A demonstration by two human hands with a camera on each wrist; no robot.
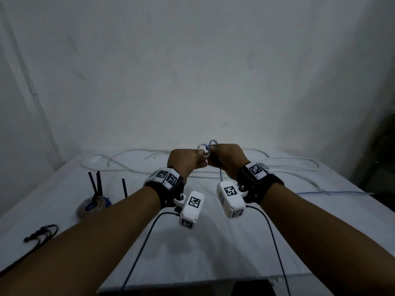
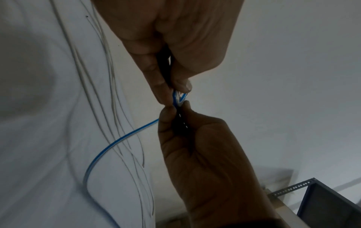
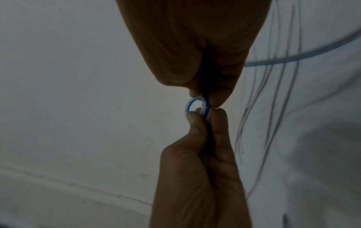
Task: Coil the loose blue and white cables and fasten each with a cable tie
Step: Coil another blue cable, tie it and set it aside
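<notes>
Both hands pinch small loops of the blue cable above the table.

Left hand (image 1: 185,160) and right hand (image 1: 226,160) meet fingertip to fingertip, fingers curled on the blue cable (image 1: 204,149), which trails off right across the table (image 1: 213,253). The white cable (image 1: 128,165) sprawls loose at the far edge.

I can't read any words, brands or numbers from here. The only signs are black-and-white square code markers on the left wrist band (image 1: 166,177), the right wrist band (image 1: 255,169) and the two white camera boxes (image 1: 229,198); they carry no legible characters.
</notes>
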